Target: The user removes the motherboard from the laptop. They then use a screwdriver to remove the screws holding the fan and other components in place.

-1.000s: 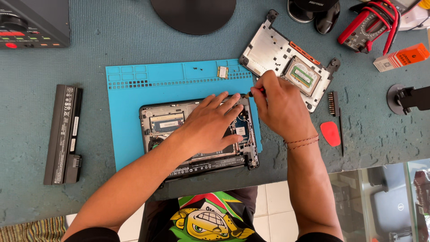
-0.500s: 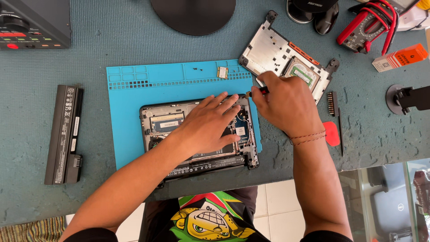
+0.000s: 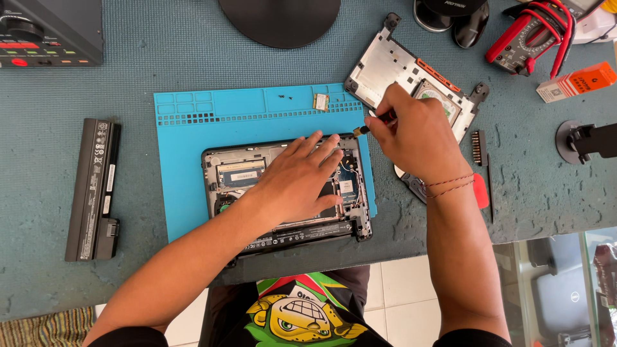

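Note:
An opened small laptop base (image 3: 234,173) lies on a blue silicone work mat (image 3: 212,109), its circuit boards exposed. My left hand (image 3: 299,180) rests flat on the laptop's middle, fingers spread toward its top right corner. My right hand (image 3: 414,132) grips a small screwdriver (image 3: 373,123), its tip pointing down-left just above the laptop's top right corner. A small green circuit card (image 3: 321,101) lies on the mat's upper part.
A removed grey cover panel (image 3: 385,67) lies right of the mat. A black battery pack (image 3: 93,186) is at the left. A red multimeter (image 3: 530,32), an orange box (image 3: 575,80), a bit strip (image 3: 477,148) and a round black stand base (image 3: 279,19) sit around.
My right hand has lifted the screwdriver slightly up and right, off the laptop's corner. My left hand has stayed flat on the laptop.

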